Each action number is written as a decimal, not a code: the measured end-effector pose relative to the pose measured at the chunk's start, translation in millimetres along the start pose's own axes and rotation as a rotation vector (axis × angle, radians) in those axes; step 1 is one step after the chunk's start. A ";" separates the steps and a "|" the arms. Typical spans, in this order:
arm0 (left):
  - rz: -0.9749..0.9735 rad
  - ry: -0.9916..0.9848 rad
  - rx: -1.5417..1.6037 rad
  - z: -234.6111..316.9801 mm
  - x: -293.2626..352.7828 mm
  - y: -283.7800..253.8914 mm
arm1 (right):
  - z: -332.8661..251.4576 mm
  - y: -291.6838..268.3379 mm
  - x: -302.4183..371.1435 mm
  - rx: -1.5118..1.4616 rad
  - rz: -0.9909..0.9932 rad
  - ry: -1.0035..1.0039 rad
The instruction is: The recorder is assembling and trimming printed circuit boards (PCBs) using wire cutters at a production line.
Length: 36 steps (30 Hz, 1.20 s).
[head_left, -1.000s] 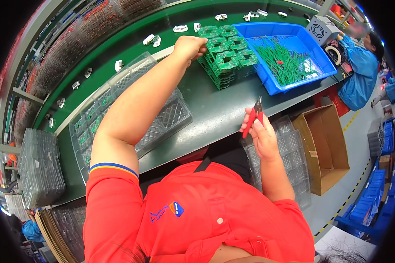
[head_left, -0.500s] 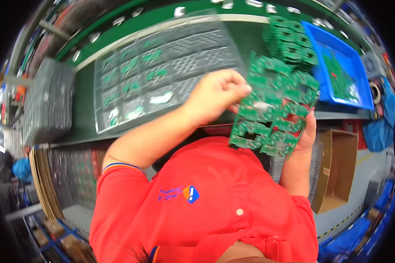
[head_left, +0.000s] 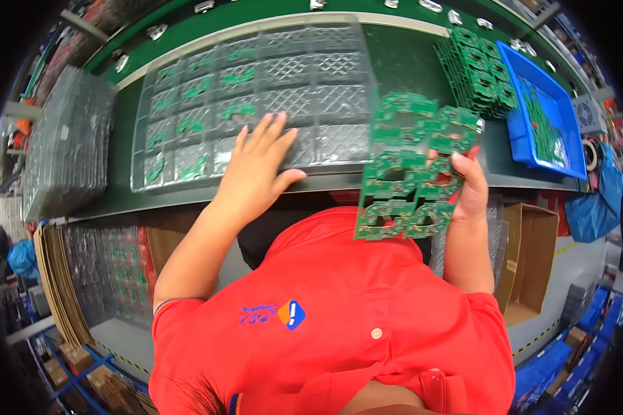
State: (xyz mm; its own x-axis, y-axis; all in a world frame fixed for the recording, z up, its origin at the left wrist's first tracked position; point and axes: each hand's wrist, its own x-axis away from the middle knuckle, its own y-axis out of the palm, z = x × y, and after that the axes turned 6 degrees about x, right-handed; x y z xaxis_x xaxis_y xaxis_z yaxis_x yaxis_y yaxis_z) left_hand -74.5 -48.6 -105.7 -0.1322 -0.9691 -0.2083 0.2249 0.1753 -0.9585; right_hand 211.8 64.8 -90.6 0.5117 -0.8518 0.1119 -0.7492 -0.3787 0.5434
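A panel of green circuit boards (head_left: 391, 162) with several cut-outs is gripped at its right edge by my right hand (head_left: 472, 187). The panel stands out in front of my shirt, over the bench's front edge. Spread fingers mark my left hand (head_left: 256, 162), which reaches over the near row of a clear plastic tray (head_left: 342, 97); what lies under the palm is hidden. Small green circuit boards (head_left: 198, 86) sit in the tray's left and middle pockets, while pockets toward the right hold none.
Behind the panel rises a stack of green board panels (head_left: 476, 76), beside a blue bin (head_left: 567, 131) with more boards inside. Stacked clear trays (head_left: 69, 145) stand at the left end of the green bench. A cardboard box (head_left: 533, 259) is below at the right.
My left hand has left the panel's edge and moved left over the tray, its fingers now spread. The right hand still holds the panel, which has shifted slightly left.
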 end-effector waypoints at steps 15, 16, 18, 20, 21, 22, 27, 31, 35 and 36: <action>0.268 -0.270 1.753 89.1 -61.2 -9.3 | -2.7 54.7 -1.3 0.792 0.124 -0.458; 0.292 -0.272 1.752 90.9 -63.2 -7.2 | -4.9 53.1 -0.6 0.838 0.139 -0.470; 0.155 -0.348 1.930 83.8 -68.5 -8.2 | -21.8 50.4 -8.0 0.630 0.095 -0.306; -0.018 -0.537 2.101 71.7 -73.1 -12.1 | -42.0 28.3 -29.5 0.344 0.017 -0.086; -0.023 -0.546 2.141 67.0 -75.0 -7.9 | -43.6 7.3 -43.4 0.361 0.056 -0.085; -0.042 -0.582 2.207 61.8 -77.6 -2.2 | -44.9 -17.6 -55.8 0.348 0.050 -0.024; -0.282 -0.650 2.582 47.4 -78.2 4.1 | -20.6 -63.7 -97.3 0.603 0.186 0.152; -0.178 -0.495 2.242 54.5 -74.5 -3.2 | -27.2 -63.7 -90.1 1.679 0.489 -0.795; -0.459 -0.282 1.599 52.0 -71.9 -16.7 | -50.3 3.3 -55.9 0.992 -0.004 -0.296; -0.590 -0.299 1.648 57.9 -73.5 -24.7 | -53.3 8.3 -53.6 0.885 -0.179 -0.147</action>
State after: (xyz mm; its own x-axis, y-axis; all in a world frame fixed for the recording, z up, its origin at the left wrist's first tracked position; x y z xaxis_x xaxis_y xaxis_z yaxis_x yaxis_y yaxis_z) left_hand -14.4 8.3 -55.5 -0.4246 -0.8616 0.2781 0.8860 -0.3321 0.3237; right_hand 200.6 126.5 -47.7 0.6378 -0.7684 -0.0526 -0.7440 -0.5970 -0.3003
